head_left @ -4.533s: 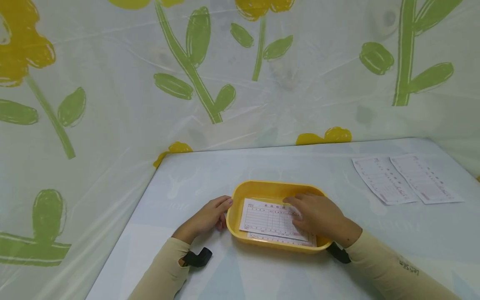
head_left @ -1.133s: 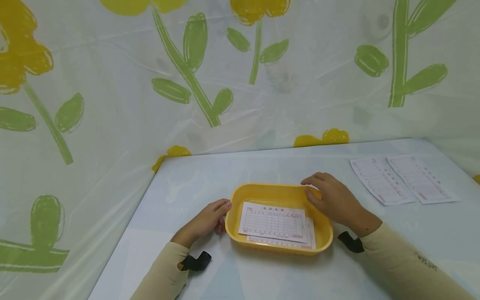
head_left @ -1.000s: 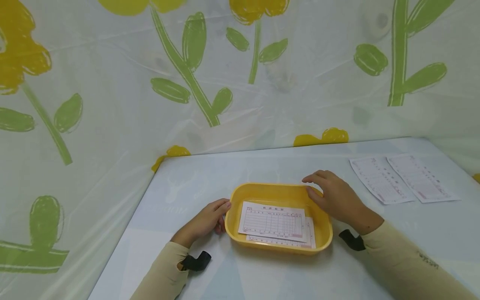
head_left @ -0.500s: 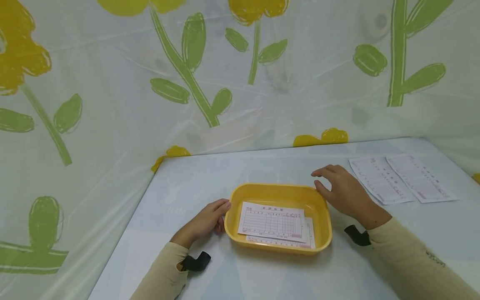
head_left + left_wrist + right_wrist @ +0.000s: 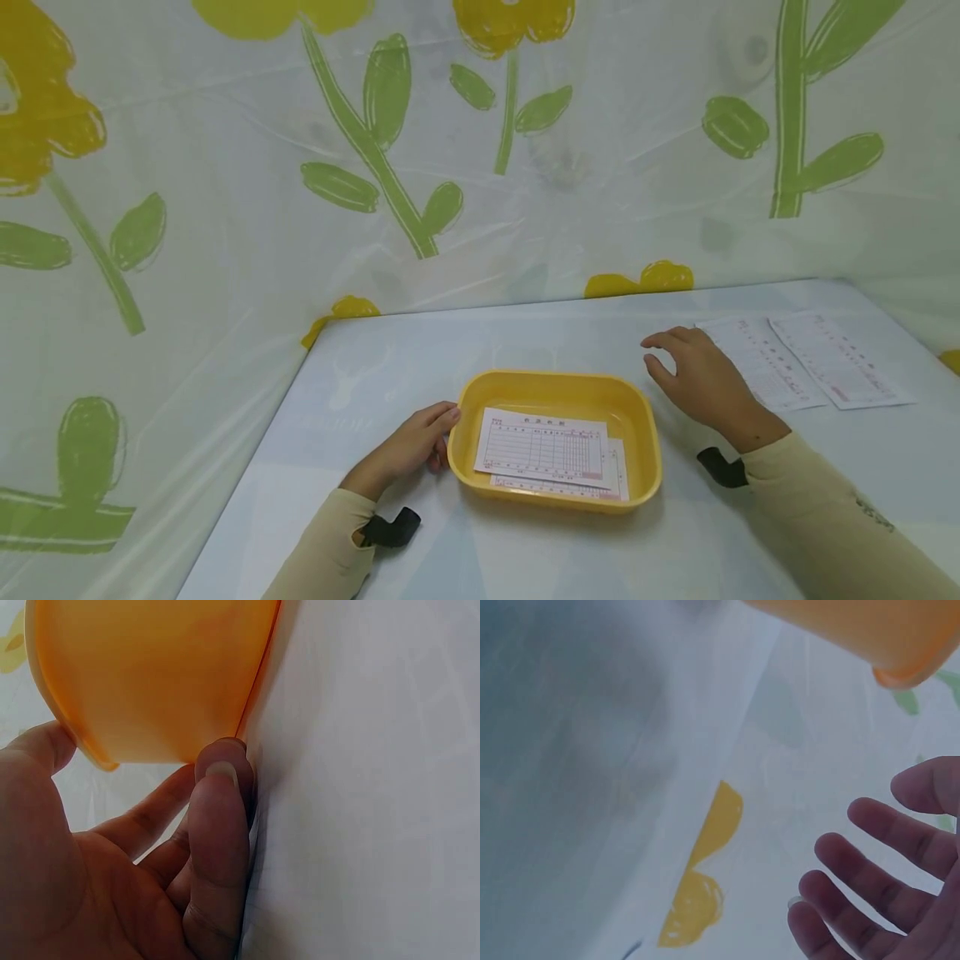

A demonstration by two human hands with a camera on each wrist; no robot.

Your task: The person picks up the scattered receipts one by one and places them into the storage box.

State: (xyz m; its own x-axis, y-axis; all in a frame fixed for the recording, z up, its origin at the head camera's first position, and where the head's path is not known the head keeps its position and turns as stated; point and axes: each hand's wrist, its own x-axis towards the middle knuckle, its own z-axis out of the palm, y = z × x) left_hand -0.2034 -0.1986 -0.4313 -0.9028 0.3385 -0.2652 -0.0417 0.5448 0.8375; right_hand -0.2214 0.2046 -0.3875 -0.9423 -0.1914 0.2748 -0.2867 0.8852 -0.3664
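A yellow plastic tray (image 5: 555, 381) sits on the table with two printed paper forms (image 5: 542, 446) overlapping inside it, the upper one covering much of the lower. My left hand (image 5: 408, 446) holds the tray's left end. In the left wrist view its thumb (image 5: 46, 746) touches the rim, while the curled fingers (image 5: 217, 840) lie low by the tray's wall near the tabletop. Off the tray's right end, my right hand (image 5: 701, 379) hovers apart from it, holding nothing. Its loosely bent, spread fingers (image 5: 877, 877) show in the right wrist view.
Two more printed forms (image 5: 842, 358) lie side by side at the table's back right, the nearer one partly behind my right hand. A flower-patterned sheet (image 5: 600, 208) hangs behind the table (image 5: 420, 350). Black bands (image 5: 393, 527) are on both wrists.
My right hand has come out of the tray, passed its right rim and moved rightward toward the two loose forms. The left hand stays at the tray's left end.
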